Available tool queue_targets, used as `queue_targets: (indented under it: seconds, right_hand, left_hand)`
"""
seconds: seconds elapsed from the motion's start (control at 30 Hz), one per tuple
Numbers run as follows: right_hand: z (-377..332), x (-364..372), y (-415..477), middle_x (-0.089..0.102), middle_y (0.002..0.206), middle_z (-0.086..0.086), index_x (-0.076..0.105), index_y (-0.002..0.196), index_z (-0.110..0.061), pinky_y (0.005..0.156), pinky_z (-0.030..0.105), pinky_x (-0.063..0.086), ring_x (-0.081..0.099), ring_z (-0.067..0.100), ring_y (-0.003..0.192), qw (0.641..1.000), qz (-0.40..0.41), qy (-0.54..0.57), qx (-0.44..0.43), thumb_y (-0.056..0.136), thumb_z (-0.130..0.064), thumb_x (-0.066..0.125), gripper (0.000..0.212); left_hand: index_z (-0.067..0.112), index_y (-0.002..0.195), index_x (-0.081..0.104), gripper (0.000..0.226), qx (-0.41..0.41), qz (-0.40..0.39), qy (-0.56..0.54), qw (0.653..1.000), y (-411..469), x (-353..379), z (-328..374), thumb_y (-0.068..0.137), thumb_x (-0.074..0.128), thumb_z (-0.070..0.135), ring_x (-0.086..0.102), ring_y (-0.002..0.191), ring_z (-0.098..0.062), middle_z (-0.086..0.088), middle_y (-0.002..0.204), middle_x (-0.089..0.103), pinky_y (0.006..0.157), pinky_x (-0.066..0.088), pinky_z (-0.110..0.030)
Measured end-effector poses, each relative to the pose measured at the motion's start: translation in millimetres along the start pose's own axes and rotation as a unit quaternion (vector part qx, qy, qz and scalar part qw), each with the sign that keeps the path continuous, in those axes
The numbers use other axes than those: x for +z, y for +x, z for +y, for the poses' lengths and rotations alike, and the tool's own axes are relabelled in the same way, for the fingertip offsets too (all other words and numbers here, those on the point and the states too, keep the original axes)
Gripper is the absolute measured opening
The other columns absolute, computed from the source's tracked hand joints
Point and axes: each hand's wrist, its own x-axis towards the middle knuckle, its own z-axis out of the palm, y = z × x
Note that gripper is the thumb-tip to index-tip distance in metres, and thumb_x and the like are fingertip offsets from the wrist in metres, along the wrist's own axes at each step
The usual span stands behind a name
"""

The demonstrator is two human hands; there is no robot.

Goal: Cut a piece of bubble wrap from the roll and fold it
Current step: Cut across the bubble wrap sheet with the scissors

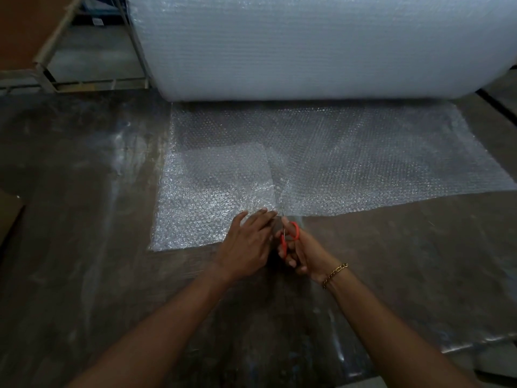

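Observation:
A huge roll of bubble wrap (321, 46) lies across the back of the dark floor. An unrolled sheet of bubble wrap (349, 163) spreads from it toward me, its left part reaching closer to me than its right part. My left hand (246, 245) presses flat, fingers straight, on the sheet's near edge. Right beside it my right hand (300, 253) grips red-handled scissors (289, 236), whose blades point away from me into the sheet's edge.
A metal frame (84, 82) and a cardboard panel (25, 26) stand at the back left. A cardboard corner (8, 211) shows at the left edge. Glossy plastic film (391, 326) covers the dark floor near me.

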Motion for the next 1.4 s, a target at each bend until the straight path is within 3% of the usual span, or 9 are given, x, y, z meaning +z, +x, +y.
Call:
queue_targets:
  seconds: [0.1,0.33,0.7,0.87,1.13,1.27,1.4]
  right_hand:
    - [3,1,1,0.059,0.07,0.0,0.059,0.095,-0.027,0.035,0.013,0.019,0.042,0.008,0.041,1.0,-0.002,-0.012,-0.001,0.07,-0.082,0.051,0.061]
    - [5,6,4,0.059,0.069,-0.001,0.058,0.097,-0.029,0.039,0.012,0.019,0.04,0.008,0.042,0.997,0.033,-0.06,-0.046,0.089,-0.076,0.046,0.049]
    - [-3,9,8,0.059,0.066,0.0,0.058,0.096,-0.027,0.039,0.013,0.02,0.039,0.009,0.041,0.992,0.056,-0.081,-0.084,0.076,-0.083,0.048,0.06]
    - [-3,8,8,0.056,0.064,-0.001,0.06,0.093,-0.026,0.037,0.012,0.022,0.036,0.007,0.039,0.99,0.064,-0.077,-0.098,0.095,-0.066,0.05,0.041]
    - [3,11,9,0.051,0.06,0.002,0.058,0.094,-0.023,0.037,0.012,0.022,0.034,0.006,0.033,0.989,0.069,-0.068,-0.113,0.099,-0.049,0.058,0.027]
    - [2,11,6,0.052,0.062,0.003,0.059,0.099,-0.022,0.036,0.012,0.021,0.034,0.005,0.034,0.991,0.058,-0.067,-0.102,0.096,-0.053,0.058,0.031]
    - [-1,6,-2,0.059,0.066,0.001,0.059,0.097,-0.024,0.036,0.013,0.019,0.037,0.006,0.04,0.996,0.032,-0.073,-0.046,0.093,-0.07,0.048,0.048]
  left_hand:
    - [0.019,0.136,0.059,0.042,-0.001,0.006,-0.007,1.0,-3,1,1,0.097,0.047,0.028,0.039,0.144,-0.017,0.003,0.152,0.048,0.115,0.026,-0.045]
    - [0.018,0.138,0.056,0.047,-0.005,0.004,-0.034,0.999,-7,-6,5,0.096,0.04,0.03,0.039,0.145,-0.016,0.003,0.154,0.046,0.116,0.029,-0.046]
    - [0.015,0.137,0.056,0.05,-0.01,-0.004,-0.051,0.999,-6,-7,6,0.09,0.043,0.026,0.04,0.143,-0.018,-0.001,0.15,0.048,0.114,0.031,-0.048]
    - [0.015,0.136,0.057,0.052,-0.016,0.001,-0.068,0.998,-4,-9,8,0.087,0.042,0.024,0.04,0.143,-0.017,0.001,0.15,0.048,0.114,0.03,-0.048]
    - [0.016,0.138,0.057,0.052,-0.021,0.007,-0.072,0.997,-5,-8,7,0.087,0.044,0.023,0.04,0.144,-0.016,0.002,0.151,0.048,0.115,0.03,-0.046]
    - [0.016,0.138,0.056,0.052,-0.02,0.008,-0.076,0.997,-6,-7,6,0.087,0.046,0.022,0.039,0.143,-0.015,0.002,0.151,0.048,0.115,0.03,-0.046]
    - [0.015,0.137,0.057,0.051,-0.012,0.013,-0.073,0.997,-4,-8,7,0.088,0.045,0.024,0.042,0.141,-0.016,0.002,0.151,0.048,0.114,0.032,-0.045]
